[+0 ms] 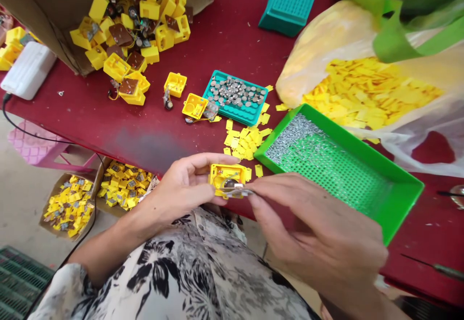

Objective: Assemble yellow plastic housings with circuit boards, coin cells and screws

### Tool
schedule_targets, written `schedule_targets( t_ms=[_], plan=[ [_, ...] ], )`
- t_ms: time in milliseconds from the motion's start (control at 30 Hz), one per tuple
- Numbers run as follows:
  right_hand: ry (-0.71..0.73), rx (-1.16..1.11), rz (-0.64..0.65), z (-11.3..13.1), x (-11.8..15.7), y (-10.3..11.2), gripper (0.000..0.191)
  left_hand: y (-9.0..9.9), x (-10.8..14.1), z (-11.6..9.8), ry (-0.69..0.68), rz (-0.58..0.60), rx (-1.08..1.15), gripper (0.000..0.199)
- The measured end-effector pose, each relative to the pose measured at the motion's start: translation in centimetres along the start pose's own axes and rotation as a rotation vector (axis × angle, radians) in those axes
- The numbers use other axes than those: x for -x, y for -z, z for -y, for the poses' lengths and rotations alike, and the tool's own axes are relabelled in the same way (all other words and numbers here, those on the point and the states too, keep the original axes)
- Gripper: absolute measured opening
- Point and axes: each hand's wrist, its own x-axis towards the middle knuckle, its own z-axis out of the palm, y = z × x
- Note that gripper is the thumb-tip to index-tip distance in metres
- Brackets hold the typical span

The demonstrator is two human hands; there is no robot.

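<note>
My left hand (188,184) is closed round a small yellow case (227,172), its open side facing up. Thin wires and a dark round part show inside the case. At the case's lower right edge, my right hand (308,213) pinches a small grey and white circuit piece (239,191). Beyond my hands lie loose yellow plates (243,141), a teal tray (235,113) of round silver cells (237,92), and two more open yellow cases (195,106) (175,84) with wired parts beside them.
A green tray (402,199) of small screws (297,136) stands right of my hands. Behind it sits a plastic bag (308,54) of yellow plates. A cardboard box (39,6) spills yellow cases at the back left. A screwdriver (447,270) lies at the right.
</note>
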Motion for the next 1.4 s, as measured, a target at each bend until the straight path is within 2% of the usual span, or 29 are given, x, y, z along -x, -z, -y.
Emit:
schedule_targets(
  t_ms=[233,500,733,900,1067,1200,1400],
  plan=[
    [-0.062,0.003,0.017,-0.2,-0.7,0.0,0.014,0.1,-0.4,0.6,-0.008,-0.001,-0.017,0.039],
    [0.073,-0.052,0.075,-0.9,-1.5,0.4,0.016,0.0,-0.7,0.6,-0.029,-0.027,-0.050,0.044],
    [0.113,-0.119,0.180,-1.9,-2.6,0.5,0.016,0.1,-0.6,0.7,-0.063,0.008,-0.089,0.051],
    [0.174,-0.041,0.158,-1.8,-2.6,0.0,0.016,0.2,-0.3,0.7,-0.089,0.018,-0.153,0.054],
    [0.196,0.030,0.119,-1.6,-2.1,-0.7,0.015,0.1,-0.3,0.6,-0.086,-0.012,-0.184,0.040],
    [0.181,0.100,0.041,-1.4,-1.6,-1.2,0.005,0.1,-0.4,0.7,-0.086,-0.060,-0.172,0.035],
    [0.142,0.171,-0.112,-1.8,-0.9,-2.0,0.016,0.0,-0.3,0.4,-0.093,-0.136,-0.174,0.036]
  ],
)
